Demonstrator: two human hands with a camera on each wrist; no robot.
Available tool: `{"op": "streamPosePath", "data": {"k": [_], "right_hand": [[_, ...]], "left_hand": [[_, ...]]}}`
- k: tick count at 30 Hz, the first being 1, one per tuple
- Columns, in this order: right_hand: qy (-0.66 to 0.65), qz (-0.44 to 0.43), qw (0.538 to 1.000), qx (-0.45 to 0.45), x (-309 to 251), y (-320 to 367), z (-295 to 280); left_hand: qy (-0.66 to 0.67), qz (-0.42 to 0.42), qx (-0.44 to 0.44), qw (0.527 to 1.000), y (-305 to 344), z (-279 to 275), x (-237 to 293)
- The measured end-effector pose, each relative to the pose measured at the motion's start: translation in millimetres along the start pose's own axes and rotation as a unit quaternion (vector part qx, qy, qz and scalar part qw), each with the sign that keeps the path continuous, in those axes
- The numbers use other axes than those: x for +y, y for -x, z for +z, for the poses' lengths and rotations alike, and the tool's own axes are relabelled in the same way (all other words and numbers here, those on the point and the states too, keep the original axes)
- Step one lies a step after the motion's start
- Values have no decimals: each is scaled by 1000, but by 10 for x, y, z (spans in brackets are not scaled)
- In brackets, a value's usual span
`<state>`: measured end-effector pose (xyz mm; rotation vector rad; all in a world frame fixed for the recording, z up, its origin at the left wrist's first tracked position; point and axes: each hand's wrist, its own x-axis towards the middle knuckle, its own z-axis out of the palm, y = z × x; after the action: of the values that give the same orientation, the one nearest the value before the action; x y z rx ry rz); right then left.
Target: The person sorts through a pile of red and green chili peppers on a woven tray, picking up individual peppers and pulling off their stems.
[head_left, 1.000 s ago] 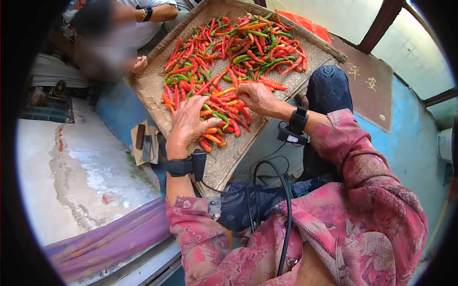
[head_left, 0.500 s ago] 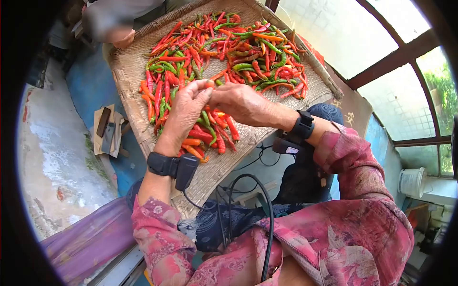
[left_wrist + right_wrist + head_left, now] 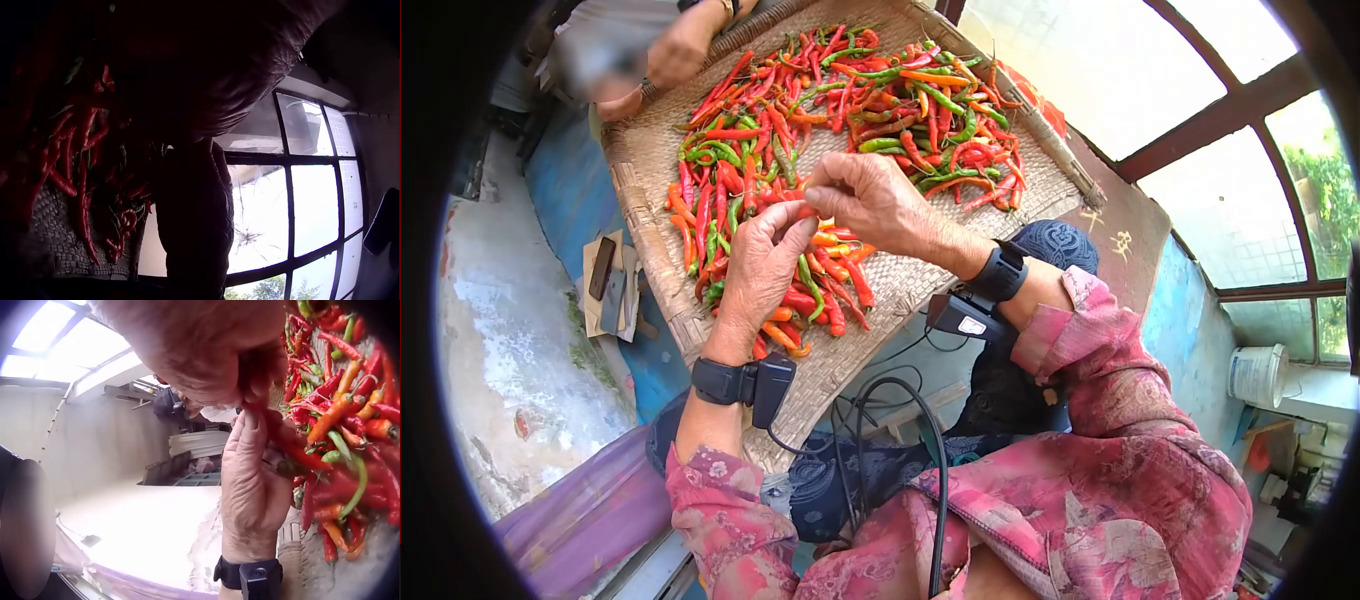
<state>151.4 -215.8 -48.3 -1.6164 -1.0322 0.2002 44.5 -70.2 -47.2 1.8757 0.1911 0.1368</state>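
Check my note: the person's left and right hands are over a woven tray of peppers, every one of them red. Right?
One thing is off: the peppers aren't all red. The head view shows green ones and orange ones too. The rest stands: the left hand and right hand are over the woven tray.

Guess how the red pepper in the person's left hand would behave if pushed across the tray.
The red pepper is probably light, being slim beside the left hand. Its smooth-looking skin may be slippery, but the tray, roughly woven, might slow it.
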Motion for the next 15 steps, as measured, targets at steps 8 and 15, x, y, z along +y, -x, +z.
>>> {"op": "streamPosePath", "data": {"k": [8,15], "right_hand": [[-224,79,955,179,162,-325,-518],[135,2,986,94,407,-225,-395]], "left_hand": [[-26,-1,36,999,60,-74,-24],[-14,-29,29,999,111,-119,-5]]}}
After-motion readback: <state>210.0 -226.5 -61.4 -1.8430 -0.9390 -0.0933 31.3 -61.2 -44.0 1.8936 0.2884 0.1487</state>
